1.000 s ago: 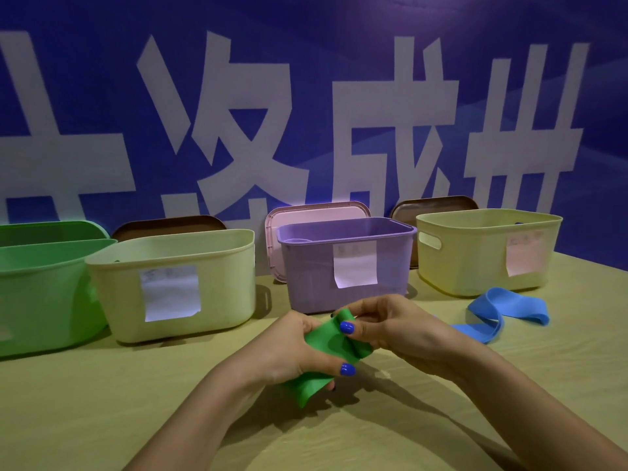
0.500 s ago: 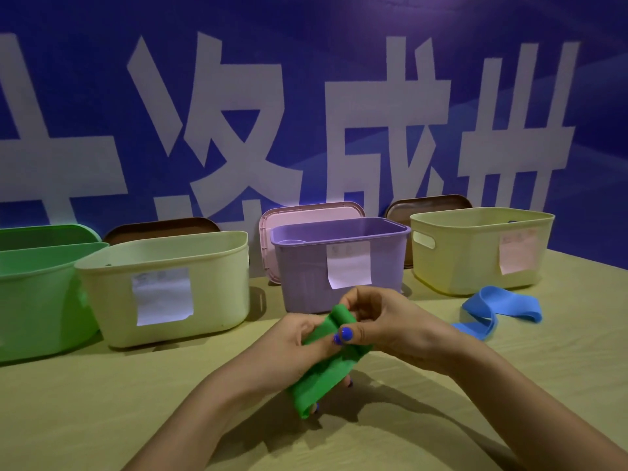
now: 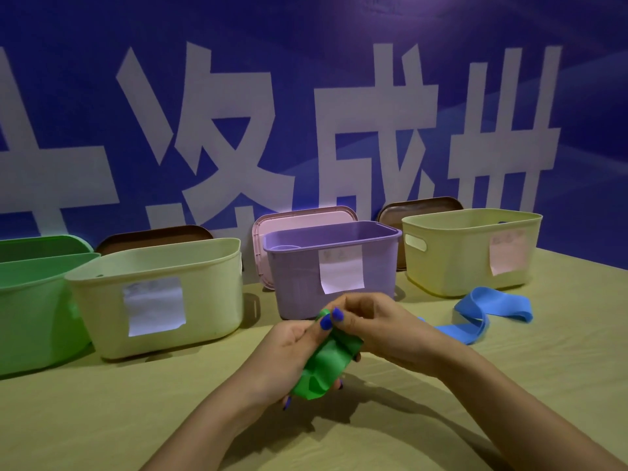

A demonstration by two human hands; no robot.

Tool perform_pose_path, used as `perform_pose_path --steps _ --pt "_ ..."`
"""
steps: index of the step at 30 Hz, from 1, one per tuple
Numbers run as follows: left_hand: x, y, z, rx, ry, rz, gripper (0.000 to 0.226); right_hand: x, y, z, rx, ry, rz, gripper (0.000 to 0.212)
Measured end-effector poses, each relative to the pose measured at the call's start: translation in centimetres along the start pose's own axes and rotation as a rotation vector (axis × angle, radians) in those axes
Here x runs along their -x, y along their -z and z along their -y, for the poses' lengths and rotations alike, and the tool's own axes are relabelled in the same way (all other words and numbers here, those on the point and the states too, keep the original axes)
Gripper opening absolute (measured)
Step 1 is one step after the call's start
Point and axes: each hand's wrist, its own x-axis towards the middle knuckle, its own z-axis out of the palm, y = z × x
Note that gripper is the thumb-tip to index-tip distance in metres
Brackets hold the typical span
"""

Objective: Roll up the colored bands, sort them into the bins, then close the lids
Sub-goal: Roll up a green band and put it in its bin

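Far left, a green bin (image 3: 30, 307) sits open, its green lid (image 3: 44, 244) propped behind it. Next along, a cream bin (image 3: 159, 300) with a white label, a brown lid (image 3: 153, 234) leaning at its back. Centre stage now: the left hand (image 3: 282, 355) cradles the green band (image 3: 321, 368) from below and from the side, fingers curled round the loose lower end, thumb pressing at the top. The right hand (image 3: 380, 329) meets it there, fingers pinching the upper end where the roll is forming, just above the surface (image 3: 102, 419) and right in front of the purple bin (image 3: 333, 266).

To do this well, I'd say keep the turns tight and the edges lined up, let the left hand feed the slack while the right winds, and never let the thumb off the coil, since this stretchy stuff looks keen to spring open. How many turns are in is hard to tell; the hands hide the core.

Behind the purple bin leans a pink lid (image 3: 299, 217). Further right, a yellow bin (image 3: 472, 249) with a pinkish label and a second brown lid (image 3: 418, 207) behind it. Beside it lies a blue band (image 3: 489, 309), unrolled on the surface, waiting its turn. All lids off, so plenty left to do.
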Motion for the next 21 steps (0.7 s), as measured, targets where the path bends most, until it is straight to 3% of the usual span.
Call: perform_pose_path --steps 4,8,11,15,21 --pt "-0.1 0.4 0.0 0.021 -0.032 -0.055 0.042 0.2 0.7 0.2 -0.090 -0.019 0.032 0.032" --pt "-0.3 0.5 0.7 -0.058 -0.026 -0.080 0.036 0.3 0.9 0.4 0.156 -0.060 0.051 0.023" --pt "-0.7 0.9 1.2 -0.077 -0.045 -0.222 0.030 0.3 1.3 0.6 0.279 0.008 -0.052 0.016" --pt "-1.2 1.6 1.9 -0.042 -0.020 -0.353 0.017 0.0 1.6 0.3 0.147 0.006 -0.171 0.012" --pt "-1.4 1.7 1.9 0.299 0.012 -0.464 0.024 -0.2 2.2 0.1 -0.009 -0.015 -0.310 0.008"
